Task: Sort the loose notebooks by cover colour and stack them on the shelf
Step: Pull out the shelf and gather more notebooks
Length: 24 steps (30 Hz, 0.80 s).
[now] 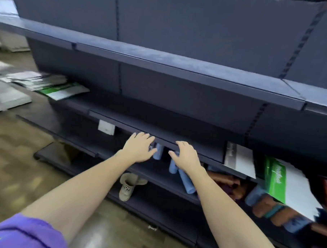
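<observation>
Both hands reached under the front lip of a dark blue shelf (158, 136). The left hand (139, 149) lay flat, its grip wide and holding nothing, just beside a light blue notebook (157, 151). The right hand (185, 156) had loosely spread fingers over more blue notebooks (186, 179); whether it touched them is probably beyond this blurred view. Green-and-white notebooks (287, 181) sat further right.

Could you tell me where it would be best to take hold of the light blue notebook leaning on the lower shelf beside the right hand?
Probably by the lower free end of the light blue notebook, coming from the front. It leans tilted, its top end behind the right hand and under the dark shelf lip, so only that end is exposed.
</observation>
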{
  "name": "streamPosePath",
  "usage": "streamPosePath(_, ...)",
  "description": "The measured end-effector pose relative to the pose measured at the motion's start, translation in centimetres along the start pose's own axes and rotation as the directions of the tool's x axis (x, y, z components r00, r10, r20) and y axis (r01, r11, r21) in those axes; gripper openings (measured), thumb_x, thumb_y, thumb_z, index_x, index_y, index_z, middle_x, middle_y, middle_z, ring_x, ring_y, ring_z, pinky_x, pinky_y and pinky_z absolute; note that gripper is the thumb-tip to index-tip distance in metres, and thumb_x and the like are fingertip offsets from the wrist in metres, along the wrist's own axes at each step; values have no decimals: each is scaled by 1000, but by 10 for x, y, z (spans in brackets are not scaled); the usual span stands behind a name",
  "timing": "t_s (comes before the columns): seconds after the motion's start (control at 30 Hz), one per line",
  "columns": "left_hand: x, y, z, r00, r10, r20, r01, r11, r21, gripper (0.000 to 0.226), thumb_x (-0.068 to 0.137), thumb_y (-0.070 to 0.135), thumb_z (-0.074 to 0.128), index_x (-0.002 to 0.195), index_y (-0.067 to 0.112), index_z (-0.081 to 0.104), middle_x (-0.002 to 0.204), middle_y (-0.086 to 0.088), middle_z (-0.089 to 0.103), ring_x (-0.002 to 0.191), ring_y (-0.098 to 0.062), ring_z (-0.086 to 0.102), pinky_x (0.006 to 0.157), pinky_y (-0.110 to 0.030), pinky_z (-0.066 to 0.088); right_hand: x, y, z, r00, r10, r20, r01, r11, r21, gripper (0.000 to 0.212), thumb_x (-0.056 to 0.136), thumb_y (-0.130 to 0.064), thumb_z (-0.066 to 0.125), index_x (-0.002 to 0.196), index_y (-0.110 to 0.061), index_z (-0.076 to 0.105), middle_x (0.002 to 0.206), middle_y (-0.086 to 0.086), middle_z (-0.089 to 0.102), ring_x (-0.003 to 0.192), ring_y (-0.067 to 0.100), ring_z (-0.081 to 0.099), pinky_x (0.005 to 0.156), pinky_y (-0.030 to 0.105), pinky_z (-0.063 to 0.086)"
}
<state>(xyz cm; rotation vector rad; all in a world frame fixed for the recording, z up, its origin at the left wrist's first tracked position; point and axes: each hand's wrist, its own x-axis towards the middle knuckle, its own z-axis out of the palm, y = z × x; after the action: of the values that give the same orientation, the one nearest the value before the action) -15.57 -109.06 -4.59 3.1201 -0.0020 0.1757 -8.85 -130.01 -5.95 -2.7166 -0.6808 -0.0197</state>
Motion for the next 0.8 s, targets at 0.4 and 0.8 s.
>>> streamPosePath(0.4,-60,-186,19,928,-349,133,347,937,32,72,100,61,29,160,26,10,163,-2,23,150,-25,20,122,-48,14,87,-185,90,962,-246,116,240,969,64,66,98,-50,52,153,-18,35,160,4,31,148,23,26,119,43,26)
streamPosePath(0.8,-16,-382,16,844,-514,155,511,857,61,69,100,58,35,158,25,18,146,0,48,126,-25,52,94,-39,44,248,-326,168,924,-363,118,335,919,205,58,100,-42,51,150,-16,36,153,4,38,140,25,34,115,43,29)
